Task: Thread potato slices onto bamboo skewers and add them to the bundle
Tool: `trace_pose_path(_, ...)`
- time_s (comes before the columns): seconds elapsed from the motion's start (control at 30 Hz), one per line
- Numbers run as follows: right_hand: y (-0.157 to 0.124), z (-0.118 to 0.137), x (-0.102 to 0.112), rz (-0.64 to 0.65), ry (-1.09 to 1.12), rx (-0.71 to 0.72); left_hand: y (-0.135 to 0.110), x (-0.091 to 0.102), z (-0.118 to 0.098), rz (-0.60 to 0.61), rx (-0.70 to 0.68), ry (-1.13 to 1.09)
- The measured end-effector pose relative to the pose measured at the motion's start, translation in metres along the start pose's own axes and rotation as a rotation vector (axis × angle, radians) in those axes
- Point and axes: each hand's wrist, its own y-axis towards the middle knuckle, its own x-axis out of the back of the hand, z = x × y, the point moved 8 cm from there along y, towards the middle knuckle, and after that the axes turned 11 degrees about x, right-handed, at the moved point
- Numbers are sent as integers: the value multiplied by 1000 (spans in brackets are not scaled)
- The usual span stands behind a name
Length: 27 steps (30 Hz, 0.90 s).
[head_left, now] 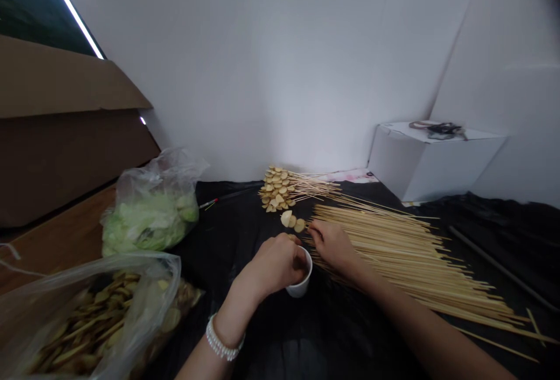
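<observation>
My right hand (333, 245) is closed on the bare part of a thin wooden skewer, near its slices. Several pale potato slices (294, 222) are threaded on its left end, above the black cover. My left hand (275, 264) reaches over a white cup (299, 288), its fingers dipping inside the rim. The cup hides those fingertips, so what they touch cannot be seen. Just beyond, a pile of finished-looking potato skewers (276, 189) lies with slices to the left. Beside and under my right forearm spreads a wide layer of bare wooden skewers (394, 246).
An open plastic bag of slices (100, 310) stands at the near left. Behind it is a clear bag of pale green vegetable pieces (151, 217). A white box (420, 164) with a dark tangled item on top stands at the back right, against the white wall (271, 65).
</observation>
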Motion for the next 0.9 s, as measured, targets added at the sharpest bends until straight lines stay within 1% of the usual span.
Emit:
trace_pose_path(0.1, 0, 0, 0, 6, -4, -6, 0, 2, -1, -54, -43, 81)
trace_pose_path(0.17, 0, 0, 0, 13, -4, -3, 1, 1, -1, -44, -102, 79)
trace_pose_path(0.23, 0, 0, -1, 15, 0, 3, 2, 2, 3, -43, -132, 56)
trace_pose_path(0.4, 0, 0, -2, 7, 5, 16, 4, 2, 13, -45, -99, 32)
trace_pose_path(0.5, 0, 0, -3, 12, 4, 21, 4, 2, 11, -69, -78, 99)
trace_pose_path(0.57, 0, -1, -3, 10, 2, 19, 4, 4, 8, -94, -84, 91)
trace_pose_path(0.63, 0, 0, -3, 10, 6, 23, 4, 7, 6, -103, -92, -15)
trace_pose_path(0.73, 0, 1, -2, 6, 19, 31, 5, 13, 9, -73, -74, -314)
trace_pose_path(0.83, 0, 1, -1, 3, 15, 30, 8, 12, 17, 0, -8, -638)
trace_pose_path(0.9, 0, 1, -2, 3, 4, 26, 11, 11, 24, 12, 47, -798)
